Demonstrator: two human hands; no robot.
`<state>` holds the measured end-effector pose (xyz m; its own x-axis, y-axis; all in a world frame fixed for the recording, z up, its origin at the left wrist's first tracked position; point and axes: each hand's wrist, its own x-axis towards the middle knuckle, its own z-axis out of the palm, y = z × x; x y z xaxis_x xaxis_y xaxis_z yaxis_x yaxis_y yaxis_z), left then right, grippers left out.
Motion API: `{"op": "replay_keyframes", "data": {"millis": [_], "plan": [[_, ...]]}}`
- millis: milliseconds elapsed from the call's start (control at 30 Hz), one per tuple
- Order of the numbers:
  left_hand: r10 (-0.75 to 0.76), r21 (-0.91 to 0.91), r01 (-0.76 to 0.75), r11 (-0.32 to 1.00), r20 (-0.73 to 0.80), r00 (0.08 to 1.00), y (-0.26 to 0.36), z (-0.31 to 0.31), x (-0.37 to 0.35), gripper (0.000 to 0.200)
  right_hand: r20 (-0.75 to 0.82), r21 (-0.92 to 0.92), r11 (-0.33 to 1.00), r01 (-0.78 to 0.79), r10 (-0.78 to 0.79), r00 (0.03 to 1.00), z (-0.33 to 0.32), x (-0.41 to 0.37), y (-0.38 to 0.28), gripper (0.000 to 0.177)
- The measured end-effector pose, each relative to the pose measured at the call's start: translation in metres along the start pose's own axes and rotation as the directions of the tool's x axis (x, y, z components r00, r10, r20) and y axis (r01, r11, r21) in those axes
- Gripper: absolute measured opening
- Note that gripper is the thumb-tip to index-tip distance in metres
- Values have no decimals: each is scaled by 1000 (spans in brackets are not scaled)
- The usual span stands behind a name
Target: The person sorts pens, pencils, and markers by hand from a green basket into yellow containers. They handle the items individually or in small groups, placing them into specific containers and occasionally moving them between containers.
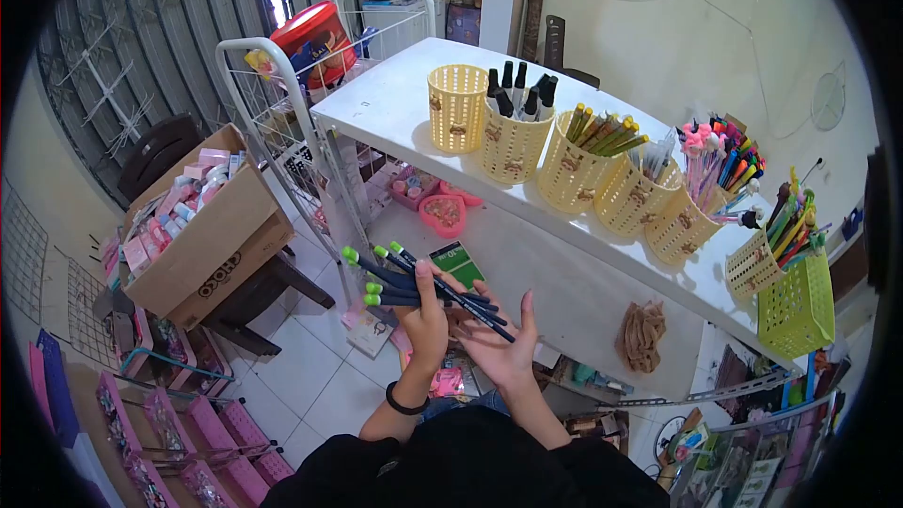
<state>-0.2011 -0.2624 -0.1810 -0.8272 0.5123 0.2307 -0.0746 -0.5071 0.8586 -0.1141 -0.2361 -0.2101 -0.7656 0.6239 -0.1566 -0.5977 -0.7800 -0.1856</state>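
Observation:
My left hand point(428, 327) is closed round several dark blue pencils point(400, 296) with bright green ends, the thumb lying over them. Those green ends point to the left, fanned slightly apart. My right hand point(503, 348) is turned palm up with its thumb raised; the other ends of the pencils reach its palm, and its fingers are partly hidden under them. Just beyond the hands shows a green and white pack point(458, 265), at the lower shelf point(555, 273).
On the white table point(376, 94) stands a row of yellow baskets, including a bare one point(458, 108) and one of black-capped markers point(517, 136). A green basket point(800, 306) hangs at the right end. A cardboard box point(212, 254) is left; crumpled brown paper point(641, 336) lies below.

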Motion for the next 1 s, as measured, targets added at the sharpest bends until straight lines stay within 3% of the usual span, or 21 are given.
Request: {"op": "replay_keyframes", "data": {"millis": [167, 233, 300, 333, 400, 433, 500, 567, 633, 767, 900, 967, 1000], "plan": [[11, 100, -15, 995, 35, 999, 0, -8, -2, 22, 50, 21, 1000, -10, 8, 999, -9, 6, 2, 62], [-7, 141, -3, 990, 74, 997, 0, -8, -1, 20, -62, -19, 1000, -1, -1, 998, -8, 10, 4, 54], [148, 46, -155, 987, 138, 979, -3, -6, 1, 14, -63, -11, 1000, 7, -8, 998, -14, 14, 7, 46], [146, 45, -153, 987, 144, 979, 0, -4, -1, 14, -64, -7, 1000, 11, -11, 998, -18, 16, 9, 39], [-27, -57, 45, 997, 273, 962, 8, 0, -8, 10, -11, 47, 998, 28, -27, 1000, -30, 21, 12, 35], [-28, -59, 46, 997, 278, 960, 5, 0, -10, 10, 43, 99, 994, 35, -40, 998, -33, 22, 13, 32], [-89, -138, 144, 980, 346, 934, -2, 1, -13, 8, -20, 93, 994, 51, -49, 999, -34, 25, 15, 29], [-112, -156, 175, 972, 347, 931, -2, 2, -14, 9, -131, 105, 993, 56, -41, 991, -43, 30, 16, 28], [-199, -168, 272, 948, 357, 913, -2, 0, -15, 9, -91, 77, 997, 16, -9, 996, -50, 27, 14, 27], [-192, -222, 277, 935, 342, 920, -1, 0, -14, 12, -75, 46, 999, -17, 20, 997, -43, 17, 19, 28], [-220, -94, 254, 963, 279, 935, 6, -1, -9, 11, -79, 45, 997, -63, 66, 995, -36, 11, 18, 31], [-212, -37, 231, 972, 285, 935, 5, -3, -8, 12, 101, 171, 980, -103, 87, 991, -42, 15, 19, 35], [-140, 28, 138, 990, 299, 944, 3, -5, -7, 13, 100, 172, 979, -106, 89, 991, -47, 17, 21, 35]]}}
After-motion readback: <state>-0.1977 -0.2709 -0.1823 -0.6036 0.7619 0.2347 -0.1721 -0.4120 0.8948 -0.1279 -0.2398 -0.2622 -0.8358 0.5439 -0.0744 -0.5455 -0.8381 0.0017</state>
